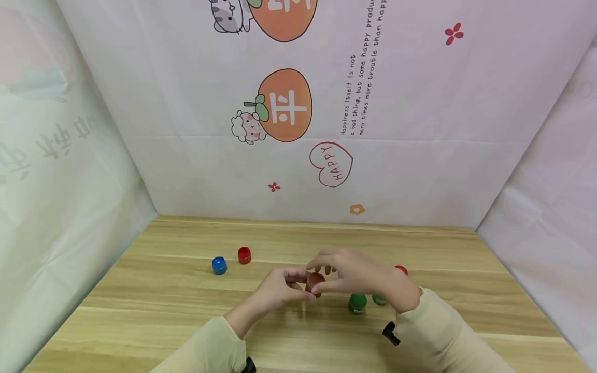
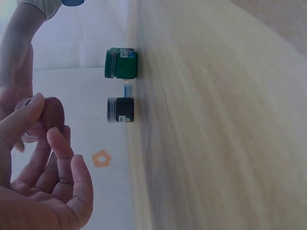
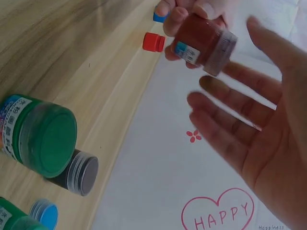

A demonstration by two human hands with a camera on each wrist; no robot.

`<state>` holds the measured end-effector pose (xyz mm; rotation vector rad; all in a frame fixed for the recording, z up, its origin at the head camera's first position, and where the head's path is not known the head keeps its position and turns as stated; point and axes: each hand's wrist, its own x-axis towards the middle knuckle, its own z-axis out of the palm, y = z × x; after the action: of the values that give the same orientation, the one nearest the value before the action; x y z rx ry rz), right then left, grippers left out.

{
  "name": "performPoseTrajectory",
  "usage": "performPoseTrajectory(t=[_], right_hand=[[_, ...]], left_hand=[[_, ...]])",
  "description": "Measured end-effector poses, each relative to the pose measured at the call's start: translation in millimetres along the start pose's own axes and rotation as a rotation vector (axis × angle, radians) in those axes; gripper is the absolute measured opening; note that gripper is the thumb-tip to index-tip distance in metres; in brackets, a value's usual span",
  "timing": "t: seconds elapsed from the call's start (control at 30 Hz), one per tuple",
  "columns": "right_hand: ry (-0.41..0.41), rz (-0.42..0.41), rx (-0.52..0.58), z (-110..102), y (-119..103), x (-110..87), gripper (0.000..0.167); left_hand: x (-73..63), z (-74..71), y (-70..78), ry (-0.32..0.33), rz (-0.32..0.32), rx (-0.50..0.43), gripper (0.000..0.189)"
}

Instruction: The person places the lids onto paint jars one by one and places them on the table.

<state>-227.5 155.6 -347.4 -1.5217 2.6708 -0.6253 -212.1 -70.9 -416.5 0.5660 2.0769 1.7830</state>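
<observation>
My left hand (image 1: 279, 288) grips a small jar of brown paint (image 3: 197, 39) between thumb and fingers, above the wooden table (image 1: 186, 305). The jar is tilted, with a printed label on its side and a clear ribbed lid (image 3: 222, 53) facing my right hand (image 3: 268, 112). That hand is spread around the lid end, its thumb and fingers apart, with a gap to the lid in the right wrist view. In the left wrist view, the brown jar shows behind the left thumb.
Green paint jars (image 1: 357, 303) (image 1: 379, 299) stand near my right forearm, with a dark jar (image 3: 82, 173) and a blue-topped jar (image 3: 46, 214) close by. A red jar (image 1: 401, 270) is partly hidden behind that arm. Blue (image 1: 219, 266) and red (image 1: 244, 255) jars stand at left.
</observation>
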Motion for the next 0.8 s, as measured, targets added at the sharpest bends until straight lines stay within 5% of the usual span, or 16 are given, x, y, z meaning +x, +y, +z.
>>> performPoseTrajectory(t=[0.17,0.33,0.8], right_hand=[[0.010,-0.151,0.094,-3.2,4.6,-3.4,0.032],[-0.023,-0.215,0.101,-2.5,4.8,-2.0,0.023],[-0.059,-0.158,0.101,-4.0,-3.3,1.2,0.020]], left_hand=[[1.1,1.6,-1.0,-0.006,-0.010,0.006,0.038],[1.6,4.2,-0.6,-0.022,-0.005,-0.008,0.035],[2.1,5.6,-0.9,-0.018,-0.016,-0.001,0.034]])
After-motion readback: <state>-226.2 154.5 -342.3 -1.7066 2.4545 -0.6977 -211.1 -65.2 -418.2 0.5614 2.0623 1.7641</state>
